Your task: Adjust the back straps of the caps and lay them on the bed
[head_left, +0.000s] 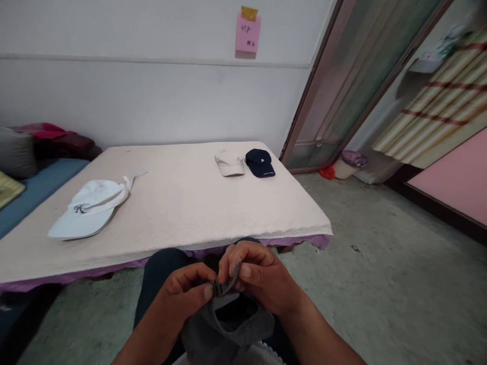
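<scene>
A grey cap (213,334) rests over my lap with its back strap and opening turned up. My left hand (182,299) pinches the strap close to a small buckle (217,288). The strap's other end (236,274) is between the fingers and thumb of my right hand (262,276). On the low table in front, a white cap (91,205) with dark lettering and a loose strap lies at the left. Farther back are a cream cap (230,163) and a navy cap (260,162), side by side.
A pale cloth (182,203) covers the low table, with a purple edge beneath it. Cushions (15,152) and a blue mat are at the left. A bin (348,163) stands by the sliding door (327,101). A pink note (248,33) hangs on the wall.
</scene>
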A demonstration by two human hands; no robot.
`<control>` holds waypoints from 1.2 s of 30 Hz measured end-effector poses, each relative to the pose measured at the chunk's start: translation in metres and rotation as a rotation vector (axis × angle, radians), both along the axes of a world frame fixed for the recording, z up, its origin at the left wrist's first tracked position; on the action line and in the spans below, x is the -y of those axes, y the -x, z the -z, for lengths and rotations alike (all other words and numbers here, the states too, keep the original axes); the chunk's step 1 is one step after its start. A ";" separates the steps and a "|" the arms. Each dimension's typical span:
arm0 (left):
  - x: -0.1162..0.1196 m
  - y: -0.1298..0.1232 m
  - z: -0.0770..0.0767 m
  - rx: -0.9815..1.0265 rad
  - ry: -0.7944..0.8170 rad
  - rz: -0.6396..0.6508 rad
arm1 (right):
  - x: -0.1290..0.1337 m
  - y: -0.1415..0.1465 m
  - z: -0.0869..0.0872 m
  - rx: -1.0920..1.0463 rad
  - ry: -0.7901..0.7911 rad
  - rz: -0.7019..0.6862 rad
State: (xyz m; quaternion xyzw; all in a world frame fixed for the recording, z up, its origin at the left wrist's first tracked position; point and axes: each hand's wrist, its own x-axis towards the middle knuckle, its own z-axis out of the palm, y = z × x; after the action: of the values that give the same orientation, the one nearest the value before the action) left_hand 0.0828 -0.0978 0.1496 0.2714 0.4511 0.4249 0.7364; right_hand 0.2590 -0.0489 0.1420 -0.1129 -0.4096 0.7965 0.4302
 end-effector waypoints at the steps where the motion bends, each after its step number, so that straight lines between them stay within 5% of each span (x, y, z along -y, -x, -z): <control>1: 0.000 -0.001 0.000 0.004 -0.015 0.002 | 0.000 0.000 0.000 0.016 0.002 -0.006; 12: -0.001 -0.005 -0.001 0.086 0.095 -0.030 | 0.003 -0.006 -0.019 0.439 -0.215 0.169; 20: 0.001 -0.006 0.001 0.110 0.090 -0.043 | 0.003 -0.008 -0.030 0.654 -0.380 0.137; 36: 0.000 -0.006 0.004 0.007 0.016 0.009 | -0.001 -0.010 -0.040 0.779 -0.436 0.017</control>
State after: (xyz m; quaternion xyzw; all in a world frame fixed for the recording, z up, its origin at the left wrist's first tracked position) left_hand 0.0885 -0.0974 0.1460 0.2658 0.4506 0.4190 0.7421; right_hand 0.2694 -0.0478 0.1822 -0.3146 -0.6986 0.5860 0.2639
